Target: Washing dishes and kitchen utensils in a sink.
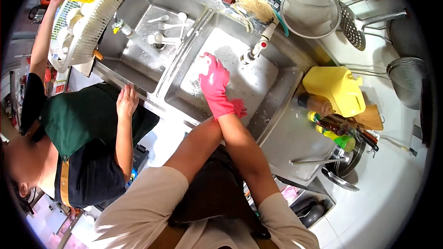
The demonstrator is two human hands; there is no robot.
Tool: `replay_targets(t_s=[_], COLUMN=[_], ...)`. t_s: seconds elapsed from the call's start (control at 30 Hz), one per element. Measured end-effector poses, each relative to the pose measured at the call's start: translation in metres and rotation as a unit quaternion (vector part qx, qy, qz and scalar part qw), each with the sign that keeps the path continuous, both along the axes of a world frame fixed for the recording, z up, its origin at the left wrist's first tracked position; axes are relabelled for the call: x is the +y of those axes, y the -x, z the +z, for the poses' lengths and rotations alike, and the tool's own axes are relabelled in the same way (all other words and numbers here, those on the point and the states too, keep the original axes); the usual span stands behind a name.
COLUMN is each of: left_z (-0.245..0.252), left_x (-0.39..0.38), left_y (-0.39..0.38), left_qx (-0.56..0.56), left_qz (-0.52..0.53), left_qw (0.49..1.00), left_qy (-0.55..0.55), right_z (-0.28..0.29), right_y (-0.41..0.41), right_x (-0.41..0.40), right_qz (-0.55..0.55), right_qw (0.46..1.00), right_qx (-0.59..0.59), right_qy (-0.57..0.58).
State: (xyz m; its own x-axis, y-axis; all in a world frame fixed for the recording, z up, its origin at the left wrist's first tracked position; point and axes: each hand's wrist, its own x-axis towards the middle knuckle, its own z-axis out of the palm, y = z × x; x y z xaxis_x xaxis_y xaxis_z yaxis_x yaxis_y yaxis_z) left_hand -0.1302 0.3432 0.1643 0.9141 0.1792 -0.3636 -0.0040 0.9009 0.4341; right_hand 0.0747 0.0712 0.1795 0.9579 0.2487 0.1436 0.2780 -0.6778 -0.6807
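Note:
My right hand (214,82), in a pink rubber glove, is over the right basin (287,83) of a stainless steel double sink. Its fingers are bent, with white suds or glare on them; whether they grip anything cannot be told. My forearms cross at the front rim. My left hand (239,107), also pink-gloved, is low in the same basin, mostly hidden behind the right wrist. Cloudy, sudsy water (238,72) covers the basin's bottom. A white tap (254,51) with a red mark reaches over it.
Water runs from another tap (123,28) into the left basin (138,64), where several white spoons (169,26) lie. Left, a co-worker's hand (127,100) touches the sink edge beside a dish rack (91,29). A yellow jug (328,86) and bottles (328,124) stand right; strainers (310,11) hang behind.

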Motion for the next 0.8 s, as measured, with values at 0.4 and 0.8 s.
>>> replay_targets(t_s=[0.4, 0.8], left_z=[-0.198, -0.249], left_x=[-0.294, -0.392], left_y=[-0.159, -0.171], left_qx=[0.234, 0.066], left_qz=[-0.311, -0.393], left_qw=[0.409, 0.41], left_qy=[-0.825, -0.82], right_z=[-0.108, -0.103], right_y=[-0.025, 0.009], right_x=[-0.204, -0.229], right_qz=[-0.01, -0.232], right_qw=[0.985, 0.912], right_qx=[0.117, 0.271], right_qy=[0.124, -0.204])
